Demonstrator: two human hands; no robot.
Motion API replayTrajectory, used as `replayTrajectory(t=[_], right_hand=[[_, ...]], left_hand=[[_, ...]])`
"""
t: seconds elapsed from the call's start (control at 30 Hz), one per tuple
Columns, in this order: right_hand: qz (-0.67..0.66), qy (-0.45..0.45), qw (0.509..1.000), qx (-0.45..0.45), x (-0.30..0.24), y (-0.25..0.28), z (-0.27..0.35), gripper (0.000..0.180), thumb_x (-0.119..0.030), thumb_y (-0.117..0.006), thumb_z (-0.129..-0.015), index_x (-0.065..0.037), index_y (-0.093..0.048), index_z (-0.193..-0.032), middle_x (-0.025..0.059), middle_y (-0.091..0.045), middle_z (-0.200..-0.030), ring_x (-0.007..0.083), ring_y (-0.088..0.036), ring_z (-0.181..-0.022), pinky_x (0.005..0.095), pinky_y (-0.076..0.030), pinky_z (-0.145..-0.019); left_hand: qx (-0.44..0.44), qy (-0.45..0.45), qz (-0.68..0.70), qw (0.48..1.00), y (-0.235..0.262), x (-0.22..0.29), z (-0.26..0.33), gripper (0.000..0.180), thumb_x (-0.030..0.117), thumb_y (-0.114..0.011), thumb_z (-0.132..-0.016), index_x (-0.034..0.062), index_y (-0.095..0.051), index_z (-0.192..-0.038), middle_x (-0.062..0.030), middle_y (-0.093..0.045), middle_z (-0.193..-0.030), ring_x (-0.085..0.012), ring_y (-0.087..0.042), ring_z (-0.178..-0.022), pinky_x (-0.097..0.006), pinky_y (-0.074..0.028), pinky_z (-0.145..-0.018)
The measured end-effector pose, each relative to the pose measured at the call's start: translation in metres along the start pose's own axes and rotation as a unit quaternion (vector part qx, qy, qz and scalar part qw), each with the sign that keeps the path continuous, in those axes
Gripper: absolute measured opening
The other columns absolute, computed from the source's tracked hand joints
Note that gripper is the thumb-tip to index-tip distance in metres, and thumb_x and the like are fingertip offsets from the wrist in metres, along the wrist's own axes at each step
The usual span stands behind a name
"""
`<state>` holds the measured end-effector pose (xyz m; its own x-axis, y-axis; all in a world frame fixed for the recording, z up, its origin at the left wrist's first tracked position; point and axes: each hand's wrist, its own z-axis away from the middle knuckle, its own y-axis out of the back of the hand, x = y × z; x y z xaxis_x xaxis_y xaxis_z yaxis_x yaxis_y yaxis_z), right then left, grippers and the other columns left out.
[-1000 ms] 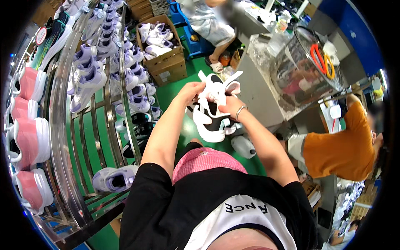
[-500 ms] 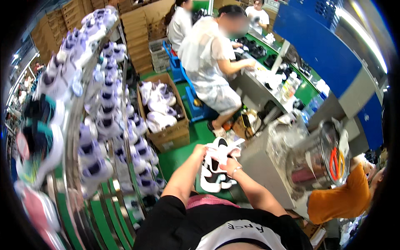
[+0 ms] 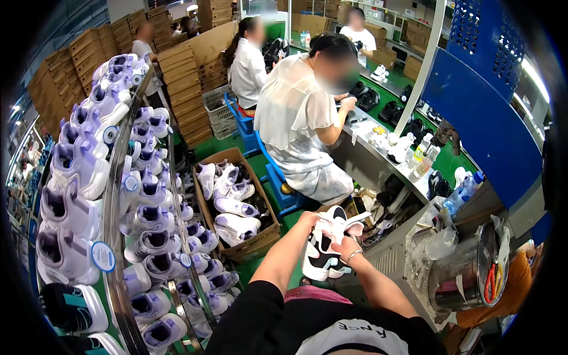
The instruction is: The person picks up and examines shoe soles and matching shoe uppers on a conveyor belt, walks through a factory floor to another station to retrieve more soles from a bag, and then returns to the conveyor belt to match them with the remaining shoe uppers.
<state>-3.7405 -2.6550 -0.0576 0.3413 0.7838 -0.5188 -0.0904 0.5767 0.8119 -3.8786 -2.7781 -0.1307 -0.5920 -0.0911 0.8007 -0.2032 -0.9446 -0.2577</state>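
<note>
In front of my body I hold black-and-white sneakers (image 3: 319,258), which look like a pair held together. White and pale pink parts stick up at their upper end. My left hand (image 3: 309,221) is closed on their upper left side, its fingertips partly hidden. Lower down on the right, my right hand (image 3: 348,248) grips the upper, with the thumb pressed against the pale part. A bracelet circles the right wrist. How the two shoes meet under my fingers is hidden.
Racks of lilac-and-white sneakers (image 3: 71,207) stand close on my left. Ahead sits an open carton (image 3: 254,244) of similar shoes. A seated co-worker (image 3: 296,112) works at a bench (image 3: 378,155). To my right are a grey cabinet (image 3: 387,266) and a metal drum (image 3: 461,275).
The whole view has shifted, and the rack shoes at left look larger and sharper. My hands and the sneakers now appear slightly farther right. Both hands keep hold of them.
</note>
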Motion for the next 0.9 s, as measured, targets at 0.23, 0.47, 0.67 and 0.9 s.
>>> replayTrajectory(t=[0.23, 0.47, 0.67, 0.9], right_hand=[[-0.005, 0.02, 0.999, -0.034, -0.008, -0.016, -0.045, 0.045, -0.036, -0.056, -0.067, 0.007, -0.057, -0.078, 0.0255, -0.056, -0.078, 0.0365, -0.056, -0.076, 0.0405, -0.042, -0.066], [-0.042, -0.037, 0.998, -0.036, -0.017, -0.029, -0.085, 0.044, -0.035, -0.053, -0.068, 0.006, -0.058, -0.083, 0.0248, -0.057, -0.083, 0.0349, -0.056, -0.078, 0.039, -0.044, -0.068], [0.147, 0.091, 0.979, -0.104, -0.052, -0.001, -0.123, 0.037, -0.039, -0.045, -0.078, -0.006, -0.059, -0.09, 0.0183, -0.059, -0.08, 0.033, -0.056, -0.075, 0.0395, -0.042, -0.071], [-0.01, -0.139, 0.99, 0.021, -0.082, -0.008, -0.143, 0.041, -0.037, -0.053, -0.069, 0.003, -0.057, -0.075, 0.0221, -0.057, -0.074, 0.0331, -0.057, -0.07, 0.0385, -0.043, -0.063]], left_hand=[[0.017, 0.037, -0.075, 0.996, 0.028, 0.019, -0.041, 0.012, 0.016, -0.066, -0.064, 0.0052, -0.059, -0.063, -0.0044, -0.052, -0.055, -0.0161, -0.047, -0.042, -0.029, -0.035, -0.038], [-0.044, 0.087, -0.051, 0.994, 0.036, 0.026, -0.092, 0.011, 0.013, -0.062, -0.062, 0.0049, -0.061, -0.069, -0.0077, -0.057, -0.062, -0.0203, -0.054, -0.049, -0.032, -0.042, -0.043], [-0.161, 0.138, 0.012, 0.977, 0.034, 0.07, -0.142, 0.015, 0.009, -0.058, -0.063, 0.0018, -0.059, -0.076, -0.0106, -0.059, -0.068, -0.0226, -0.057, -0.055, -0.035, -0.046, -0.048], [-0.152, 0.173, -0.035, 0.972, 0.046, 0.097, -0.157, 0.009, 0.019, -0.058, -0.071, 0.0108, -0.056, -0.071, 0.0008, -0.051, -0.054, -0.0096, -0.044, -0.038, -0.02, -0.031, -0.032]])
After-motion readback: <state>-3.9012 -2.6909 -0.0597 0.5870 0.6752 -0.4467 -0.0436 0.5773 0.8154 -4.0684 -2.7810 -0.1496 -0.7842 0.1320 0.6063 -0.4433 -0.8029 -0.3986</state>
